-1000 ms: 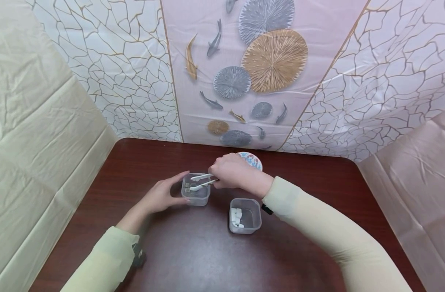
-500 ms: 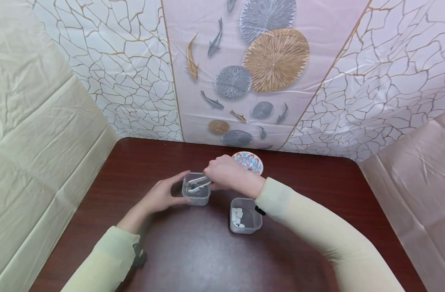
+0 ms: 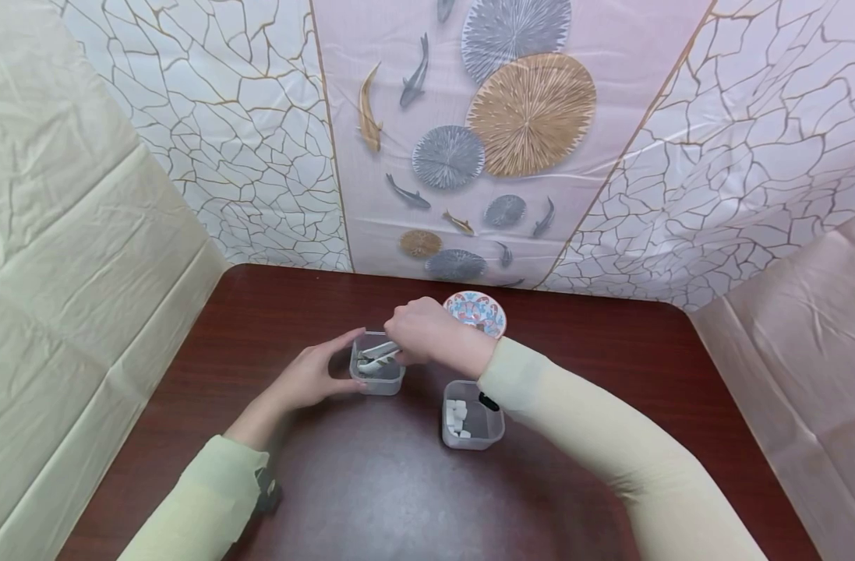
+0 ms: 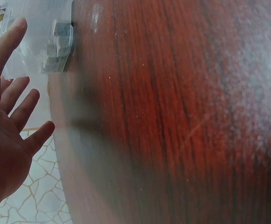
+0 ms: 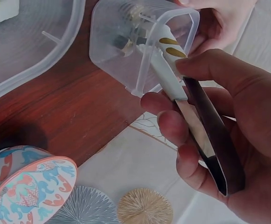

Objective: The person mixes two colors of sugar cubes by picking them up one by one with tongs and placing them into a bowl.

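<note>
My left hand (image 3: 309, 379) rests against the left side of a small clear container (image 3: 378, 375) holding grey cubes (image 4: 56, 44). Its fingers (image 4: 27, 103) are straight and spread, with the topmost finger against the container wall. My right hand (image 3: 422, 333) grips white tongs (image 3: 376, 354) with gold marks (image 5: 169, 74). The tong tips reach down inside the same container (image 5: 126, 42) among the cubes. Whether the tips hold a cube is hidden.
A second clear container (image 3: 472, 427) with white cubes (image 3: 456, 415) stands to the right, nearer me. A patterned round dish (image 3: 478, 312) sits behind my right hand on the dark wooden table (image 3: 371, 483). Draped sheets wall in the table's far and side edges.
My right hand has shifted left and lowered the tongs deeper into the container of grey cubes. My left hand has stayed at the container.
</note>
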